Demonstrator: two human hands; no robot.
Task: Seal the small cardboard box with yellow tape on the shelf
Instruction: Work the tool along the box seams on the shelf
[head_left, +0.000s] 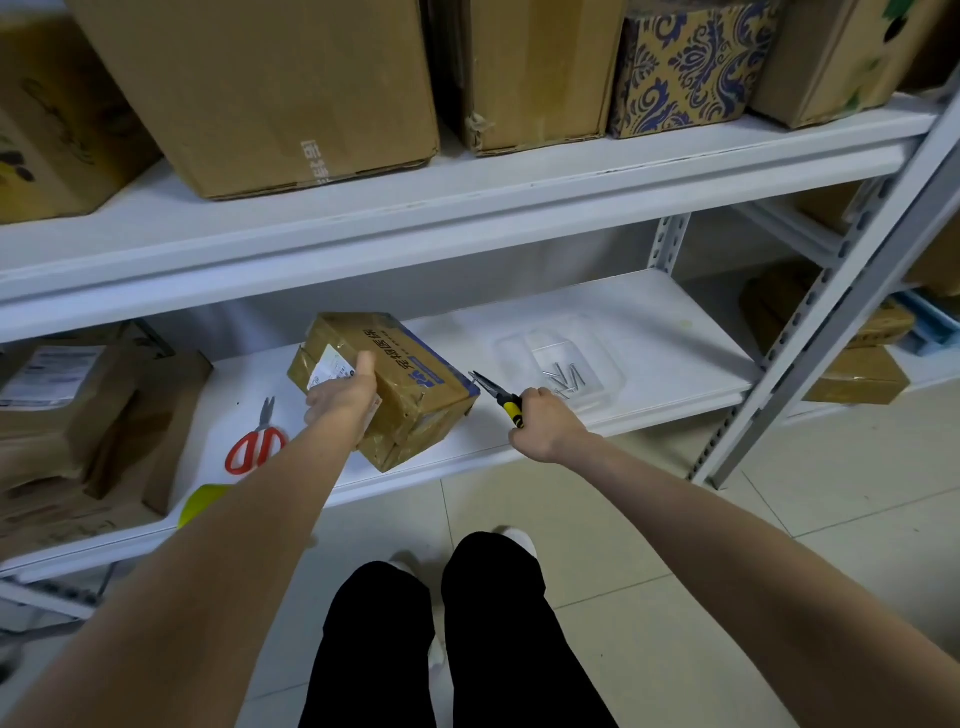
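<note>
Head view: small cardboard box (410, 382) sits on lower shelf (649, 322) near front edge, L hand (343, 397) gripping its near side, thumb on top — R hand (545, 423) fisted round pliers (497, 394). Best to hold box pinned, park pliers, then tape seams flat.

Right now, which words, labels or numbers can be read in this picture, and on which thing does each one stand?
None reads with certainty.
Blue strip on the small brown cardboard box: Chinese characters, turned sideways, not legible.
White sticker on that box: too small.
Grey print on the large brown cardboard box, upper shelf: blurred.
White sheet on the left brown parcel: blurred.
</note>
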